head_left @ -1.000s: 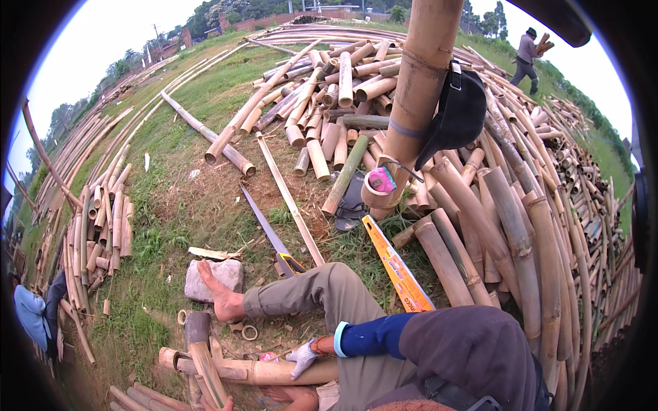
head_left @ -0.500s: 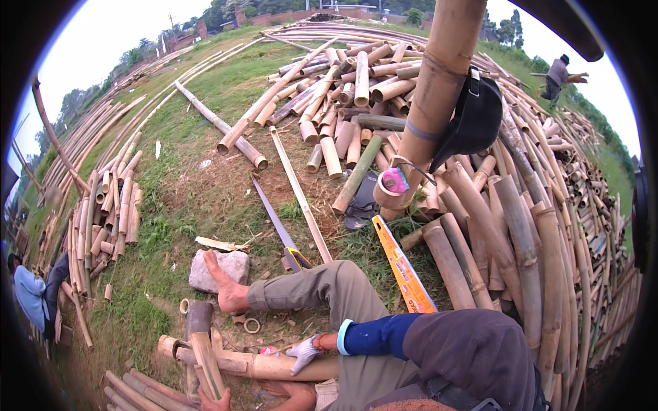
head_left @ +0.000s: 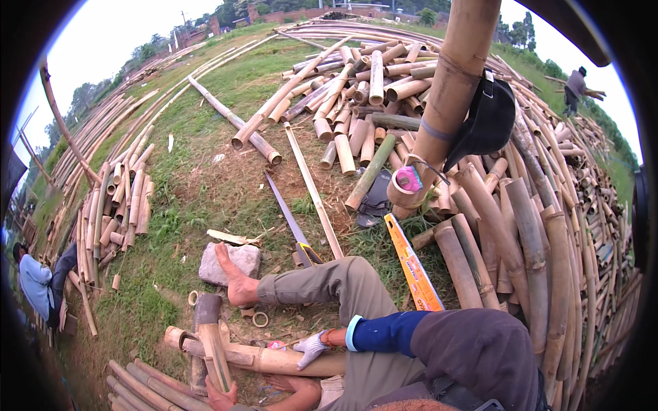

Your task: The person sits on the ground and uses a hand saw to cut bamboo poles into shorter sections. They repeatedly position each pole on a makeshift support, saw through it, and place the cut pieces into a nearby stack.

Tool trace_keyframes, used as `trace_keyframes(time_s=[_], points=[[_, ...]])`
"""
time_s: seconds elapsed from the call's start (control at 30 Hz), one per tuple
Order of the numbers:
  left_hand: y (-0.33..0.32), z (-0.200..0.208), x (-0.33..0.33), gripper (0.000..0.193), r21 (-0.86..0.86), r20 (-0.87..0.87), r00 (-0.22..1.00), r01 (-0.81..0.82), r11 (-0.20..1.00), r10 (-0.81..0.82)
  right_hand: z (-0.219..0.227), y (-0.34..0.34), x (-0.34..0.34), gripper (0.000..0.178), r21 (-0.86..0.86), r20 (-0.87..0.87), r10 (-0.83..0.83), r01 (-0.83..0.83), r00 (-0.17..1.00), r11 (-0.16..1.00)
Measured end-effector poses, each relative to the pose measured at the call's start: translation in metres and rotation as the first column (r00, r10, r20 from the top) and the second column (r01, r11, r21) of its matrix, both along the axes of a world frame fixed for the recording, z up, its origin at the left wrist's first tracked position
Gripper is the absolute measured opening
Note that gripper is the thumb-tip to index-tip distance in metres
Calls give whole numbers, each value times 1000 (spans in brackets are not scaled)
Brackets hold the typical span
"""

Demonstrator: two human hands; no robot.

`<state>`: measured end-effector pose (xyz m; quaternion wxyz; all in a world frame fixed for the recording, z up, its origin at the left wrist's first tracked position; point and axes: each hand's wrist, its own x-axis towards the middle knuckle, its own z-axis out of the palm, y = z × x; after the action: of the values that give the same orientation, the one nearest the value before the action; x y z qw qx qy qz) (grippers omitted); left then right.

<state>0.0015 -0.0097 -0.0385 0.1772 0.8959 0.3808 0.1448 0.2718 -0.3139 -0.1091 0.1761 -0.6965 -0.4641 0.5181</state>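
At the lower left, my bare left hand (head_left: 221,396) is closed around the lower end of a short bamboo piece (head_left: 215,353). This piece leans across a longer bamboo pole (head_left: 264,359) that lies crosswise beside my legs. My right hand (head_left: 312,348), in a whitish glove below a blue sleeve, grips the top of that pole near its right part. Beyond the short piece, a darker bamboo tube (head_left: 207,309) reaches away from me. One bare foot (head_left: 240,281) rests against a grey stone block (head_left: 212,264); my other foot lies under the pole.
Ahead lie a handsaw (head_left: 291,219) and a narrow bamboo strip (head_left: 313,188). A yellow-orange level (head_left: 413,267) rests by my raised leg. A thick upright bamboo post (head_left: 452,82) carries a black cap (head_left: 485,120). Cut bamboo is heaped around; two people are farther off.
The view has shifted, so most things sit slightly farther right and lower. Both hands keep their holds on the bamboo.
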Motion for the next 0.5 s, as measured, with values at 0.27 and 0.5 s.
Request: trace_keyframes(time_s=[0.27, 0.5], points=[[-5, -5, 0, 100, 75, 7, 1000, -26, 997, 26, 1, 2, 2, 123, -43, -5, 26, -27, 1000, 999], [-7, -4, 0, 101, 87, 1, 999, -34, 996, 34, 3, 3, 1, 118, -24, 29, 31, -31, 999, 999]])
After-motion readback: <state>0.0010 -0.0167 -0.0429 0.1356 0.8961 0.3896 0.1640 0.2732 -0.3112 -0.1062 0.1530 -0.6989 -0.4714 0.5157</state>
